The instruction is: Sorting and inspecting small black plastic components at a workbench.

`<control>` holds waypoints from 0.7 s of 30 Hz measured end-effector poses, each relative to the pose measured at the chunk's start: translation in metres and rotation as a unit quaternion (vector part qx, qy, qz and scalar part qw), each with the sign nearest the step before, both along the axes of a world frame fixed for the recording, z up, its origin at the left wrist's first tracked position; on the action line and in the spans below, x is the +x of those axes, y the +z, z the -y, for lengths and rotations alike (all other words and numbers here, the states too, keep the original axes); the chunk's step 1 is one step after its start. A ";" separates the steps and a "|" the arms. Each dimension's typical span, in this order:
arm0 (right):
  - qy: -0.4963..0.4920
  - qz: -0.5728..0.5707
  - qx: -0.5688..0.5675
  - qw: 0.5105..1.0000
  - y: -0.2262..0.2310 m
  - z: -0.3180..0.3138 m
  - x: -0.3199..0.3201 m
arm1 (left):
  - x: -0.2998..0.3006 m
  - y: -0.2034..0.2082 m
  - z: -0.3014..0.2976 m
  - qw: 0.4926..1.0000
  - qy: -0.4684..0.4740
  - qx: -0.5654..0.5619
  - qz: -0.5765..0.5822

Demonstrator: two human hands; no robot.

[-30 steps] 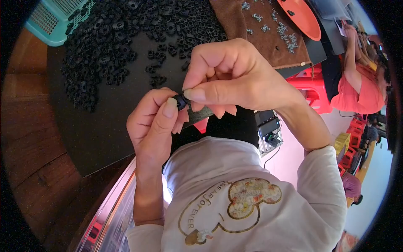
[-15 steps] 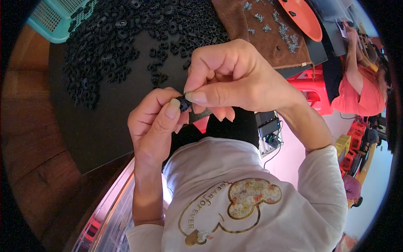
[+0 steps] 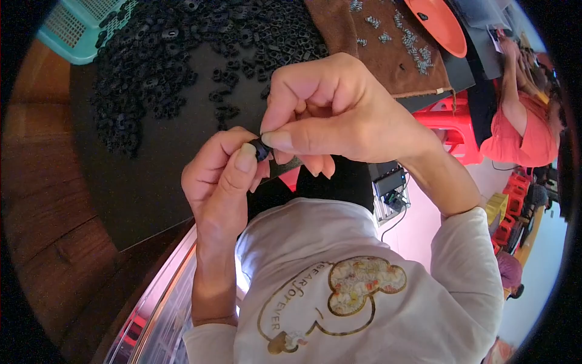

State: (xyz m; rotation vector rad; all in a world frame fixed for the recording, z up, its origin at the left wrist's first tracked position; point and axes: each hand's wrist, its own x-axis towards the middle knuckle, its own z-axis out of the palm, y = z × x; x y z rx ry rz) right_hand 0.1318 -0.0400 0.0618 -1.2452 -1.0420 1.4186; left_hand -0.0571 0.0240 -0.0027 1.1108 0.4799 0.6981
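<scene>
Just above the bench's (image 3: 163, 188) near edge, the left hand (image 3: 213, 173) is clamped on a black part (image 3: 262, 150), thumb on top, its fingers curled beneath. The right hand (image 3: 339, 112) pinches the part's right side between thumb and forefinger, the other fingers loosely bent; the exact contact is hidden. Beyond, black pieces (image 3: 142, 79) heap toward the left edge. A brown cloth (image 3: 382, 73) reaches the near edge on the right, bearing springs (image 3: 410, 45). Farther off are an orange plate (image 3: 441, 30) and, over the left edge, a green basket (image 3: 85, 51).
</scene>
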 end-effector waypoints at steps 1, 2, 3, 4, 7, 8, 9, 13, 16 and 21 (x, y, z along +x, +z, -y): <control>0.014 0.000 -0.005 1.000 0.000 -0.001 0.001 | 0.001 0.001 0.000 1.000 0.000 0.000 0.000; 0.014 0.000 -0.005 1.000 0.001 -0.001 0.001 | 0.001 0.001 0.000 1.000 0.001 0.000 0.001; 0.012 0.003 -0.011 1.000 0.002 -0.002 0.001 | 0.002 0.002 0.000 1.000 0.002 0.000 0.002; 0.008 0.005 -0.017 1.000 0.003 -0.001 0.001 | 0.003 0.002 0.001 1.000 0.002 0.000 0.002; -0.018 0.025 -0.009 0.999 0.007 -0.001 -0.004 | 0.005 0.002 0.003 1.000 0.022 0.008 -0.011; -0.018 0.025 -0.009 0.999 0.007 0.000 -0.006 | 0.006 0.002 0.005 0.999 0.028 0.030 -0.007; -0.027 0.041 0.010 0.999 0.006 0.001 -0.008 | 0.007 0.001 0.006 0.998 0.034 0.052 -0.004; -0.056 0.060 0.041 0.996 0.002 0.006 -0.013 | 0.007 -0.001 0.008 0.996 0.052 0.065 0.006; -0.071 0.083 0.091 0.990 -0.007 0.012 -0.015 | 0.004 0.000 0.003 0.999 0.022 0.037 -0.010; -0.038 0.081 0.082 0.993 -0.002 0.008 -0.009 | 0.002 -0.001 0.003 0.998 0.011 0.060 -0.013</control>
